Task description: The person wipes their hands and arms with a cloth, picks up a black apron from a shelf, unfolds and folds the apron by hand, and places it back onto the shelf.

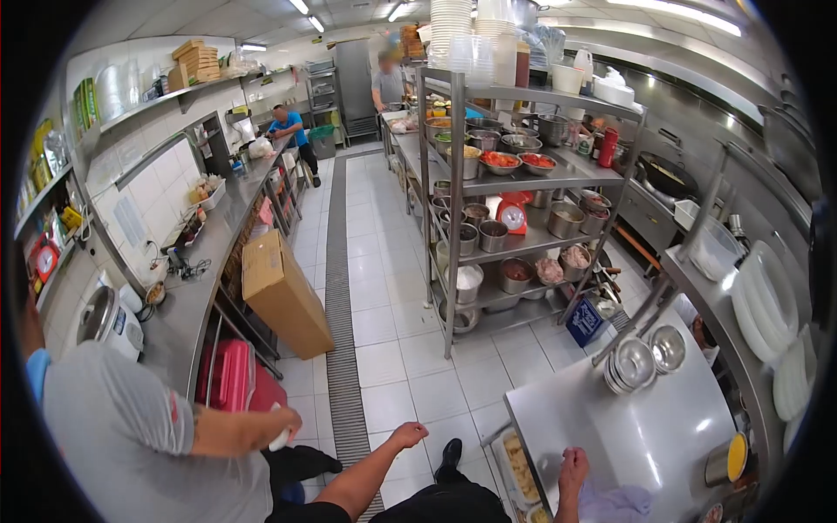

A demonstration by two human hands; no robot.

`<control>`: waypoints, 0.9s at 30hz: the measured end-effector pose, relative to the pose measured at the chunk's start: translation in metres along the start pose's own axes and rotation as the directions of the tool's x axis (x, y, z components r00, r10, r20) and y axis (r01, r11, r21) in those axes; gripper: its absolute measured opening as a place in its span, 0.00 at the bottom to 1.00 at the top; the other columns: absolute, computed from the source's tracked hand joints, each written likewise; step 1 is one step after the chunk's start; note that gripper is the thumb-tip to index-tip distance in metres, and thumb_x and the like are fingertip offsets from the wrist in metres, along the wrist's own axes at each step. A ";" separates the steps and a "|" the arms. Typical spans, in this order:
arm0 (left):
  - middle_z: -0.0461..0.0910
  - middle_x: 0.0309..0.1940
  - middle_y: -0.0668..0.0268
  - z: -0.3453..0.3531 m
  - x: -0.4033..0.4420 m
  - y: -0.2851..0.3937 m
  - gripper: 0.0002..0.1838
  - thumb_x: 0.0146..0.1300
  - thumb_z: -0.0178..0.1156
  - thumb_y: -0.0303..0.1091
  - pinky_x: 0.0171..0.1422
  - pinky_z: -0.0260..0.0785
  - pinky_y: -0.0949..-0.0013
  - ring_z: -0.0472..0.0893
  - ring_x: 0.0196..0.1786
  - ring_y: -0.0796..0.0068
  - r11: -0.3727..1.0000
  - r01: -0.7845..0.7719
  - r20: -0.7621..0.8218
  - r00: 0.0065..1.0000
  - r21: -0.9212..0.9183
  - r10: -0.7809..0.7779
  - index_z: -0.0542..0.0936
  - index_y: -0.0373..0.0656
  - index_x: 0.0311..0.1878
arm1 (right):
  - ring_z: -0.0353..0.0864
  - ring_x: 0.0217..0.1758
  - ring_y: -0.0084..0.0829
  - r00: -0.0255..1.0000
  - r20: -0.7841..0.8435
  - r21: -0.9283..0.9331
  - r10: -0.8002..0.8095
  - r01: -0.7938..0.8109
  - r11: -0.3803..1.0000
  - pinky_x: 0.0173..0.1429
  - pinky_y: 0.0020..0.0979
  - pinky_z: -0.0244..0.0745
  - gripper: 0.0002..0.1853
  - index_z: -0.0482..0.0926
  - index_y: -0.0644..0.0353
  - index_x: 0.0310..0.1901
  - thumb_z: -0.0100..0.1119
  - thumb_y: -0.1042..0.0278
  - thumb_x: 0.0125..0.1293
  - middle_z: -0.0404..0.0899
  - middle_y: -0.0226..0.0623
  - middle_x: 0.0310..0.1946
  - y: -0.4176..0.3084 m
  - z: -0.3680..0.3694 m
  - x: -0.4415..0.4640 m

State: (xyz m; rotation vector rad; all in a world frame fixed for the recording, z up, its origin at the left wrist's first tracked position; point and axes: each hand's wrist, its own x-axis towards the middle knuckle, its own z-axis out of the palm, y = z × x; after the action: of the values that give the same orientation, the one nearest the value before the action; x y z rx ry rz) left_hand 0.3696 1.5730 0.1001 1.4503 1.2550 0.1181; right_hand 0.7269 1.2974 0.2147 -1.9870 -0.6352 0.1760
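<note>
My left hand hangs over the tiled floor, its fingers curled into a loose fist with nothing showing in it. My right hand is at the near left part of the steel worktable, fingers curled in; I see nothing in them. Whether it touches the tabletop I cannot tell. Close to its right lies a pale purple cloth. Under the table edge, left of that hand, a drawer-like container holds yellowish food. Stacked metal bowls stand at the table's far end.
A co-worker in a grey shirt is close on my left, holding something white. A cardboard box leans at the left counter. A steel rack with food pots stands ahead. A drain grate runs along the aisle. Two people work farther back.
</note>
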 end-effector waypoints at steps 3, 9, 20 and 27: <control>0.84 0.41 0.53 -0.027 0.035 -0.019 0.26 0.59 0.56 0.54 0.50 0.74 0.59 0.82 0.44 0.55 0.920 0.016 0.069 0.996 0.392 -0.047 0.83 0.40 0.45 | 0.70 0.23 0.21 0.988 0.128 0.091 0.090 -0.102 0.991 0.31 0.28 0.67 0.14 0.79 0.62 0.27 0.59 0.62 0.66 0.74 0.31 0.18 -0.029 0.057 0.047; 0.83 0.46 0.51 -0.119 0.058 -0.018 0.26 0.58 0.57 0.54 0.56 0.73 0.57 0.81 0.51 0.54 0.878 0.295 -0.002 0.948 0.377 -0.318 0.83 0.41 0.48 | 0.78 0.27 0.27 0.875 0.443 0.113 -0.195 0.161 0.980 0.36 0.28 0.74 0.13 0.81 0.64 0.33 0.61 0.60 0.64 0.80 0.37 0.24 -0.102 0.233 0.154; 0.82 0.25 0.58 -0.194 0.117 -0.113 0.17 0.57 0.62 0.48 0.27 0.76 0.61 0.81 0.24 0.66 0.724 0.599 -0.115 0.738 -0.341 -0.665 0.84 0.42 0.35 | 0.81 0.35 0.37 0.301 0.916 0.110 -0.267 0.452 0.885 0.43 0.35 0.75 0.19 0.85 0.54 0.42 0.59 0.47 0.63 0.83 0.41 0.34 -0.282 0.455 0.219; 0.82 0.24 0.56 -0.284 0.206 -0.153 0.19 0.54 0.63 0.50 0.29 0.75 0.62 0.81 0.25 0.68 0.824 0.547 -0.094 0.821 -0.148 -0.563 0.84 0.41 0.31 | 0.83 0.43 0.41 0.331 0.943 -0.130 -0.016 0.414 0.901 0.48 0.38 0.76 0.19 0.85 0.51 0.43 0.58 0.46 0.63 0.85 0.41 0.38 -0.302 0.544 0.254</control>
State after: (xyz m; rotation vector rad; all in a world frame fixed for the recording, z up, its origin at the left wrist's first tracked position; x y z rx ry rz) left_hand 0.1723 1.8722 -0.0341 0.9360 1.7098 -0.1108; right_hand 0.6266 1.9612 0.2453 -1.9536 -1.7997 1.1902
